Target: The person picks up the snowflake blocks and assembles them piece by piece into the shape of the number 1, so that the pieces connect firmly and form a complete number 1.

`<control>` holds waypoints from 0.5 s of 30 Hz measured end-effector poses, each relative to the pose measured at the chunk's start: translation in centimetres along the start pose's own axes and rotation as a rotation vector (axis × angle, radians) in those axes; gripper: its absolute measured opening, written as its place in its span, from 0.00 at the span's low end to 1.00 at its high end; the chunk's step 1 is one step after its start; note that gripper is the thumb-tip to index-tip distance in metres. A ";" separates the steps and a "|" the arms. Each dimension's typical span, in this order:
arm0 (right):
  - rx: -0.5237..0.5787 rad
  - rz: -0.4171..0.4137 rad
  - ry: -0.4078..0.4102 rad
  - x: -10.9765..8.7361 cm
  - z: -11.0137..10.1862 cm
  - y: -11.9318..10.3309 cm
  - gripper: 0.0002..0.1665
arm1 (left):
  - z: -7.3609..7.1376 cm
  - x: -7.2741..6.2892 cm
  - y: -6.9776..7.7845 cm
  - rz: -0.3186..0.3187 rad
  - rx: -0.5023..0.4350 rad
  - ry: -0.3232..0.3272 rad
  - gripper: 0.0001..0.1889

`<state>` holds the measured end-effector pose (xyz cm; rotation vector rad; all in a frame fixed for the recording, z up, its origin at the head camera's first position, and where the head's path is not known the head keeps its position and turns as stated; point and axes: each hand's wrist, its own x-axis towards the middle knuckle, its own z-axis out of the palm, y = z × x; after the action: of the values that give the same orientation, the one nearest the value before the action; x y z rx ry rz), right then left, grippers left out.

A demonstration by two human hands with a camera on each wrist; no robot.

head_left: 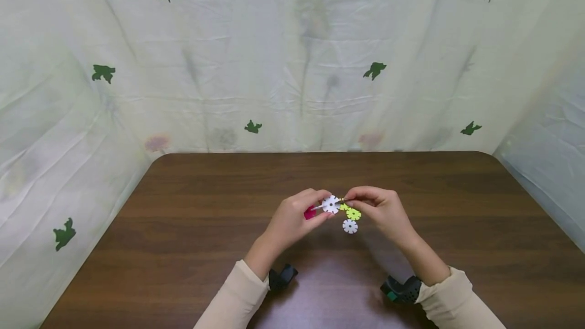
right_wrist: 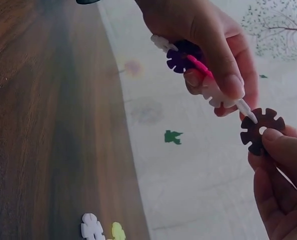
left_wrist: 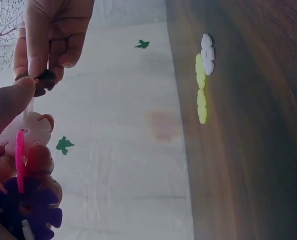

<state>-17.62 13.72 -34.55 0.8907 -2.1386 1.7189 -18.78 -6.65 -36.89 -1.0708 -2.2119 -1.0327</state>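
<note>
My left hand grips a chain of slotted plastic interlocking discs. It includes a purple disc, a pink disc seen edge-on and a white disc. Another white disc, also edge-on, sticks out at the chain's end towards the right hand. Between thumb and fingers, my right hand pinches a dark brown disc. In the right wrist view, the brown disc's rim meets that end white disc; how deeply their slots engage, I cannot tell. Fingers partly cover the chain.
On the brown wooden table, just beyond and below the hands, lie a loose white disc and two yellow discs. A pale cloth with green leaf shapes hangs behind the table's far edge.
</note>
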 end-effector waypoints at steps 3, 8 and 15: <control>0.008 -0.025 -0.005 0.0 0.1 0.1 0.09 | 0.0 0.0 0.0 0.002 -0.001 -0.003 0.17; -0.009 0.002 -0.008 0.0 0.2 -0.1 0.09 | -0.1 -0.1 -0.2 0.008 0.052 0.004 0.17; -0.035 0.057 -0.005 -0.1 0.3 -0.2 0.09 | -0.3 0.0 -0.5 0.018 0.097 0.000 0.17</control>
<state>-17.37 13.49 -34.52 0.8340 -2.2106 1.7016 -19.15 -7.05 -36.93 -1.0460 -2.2244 -0.9083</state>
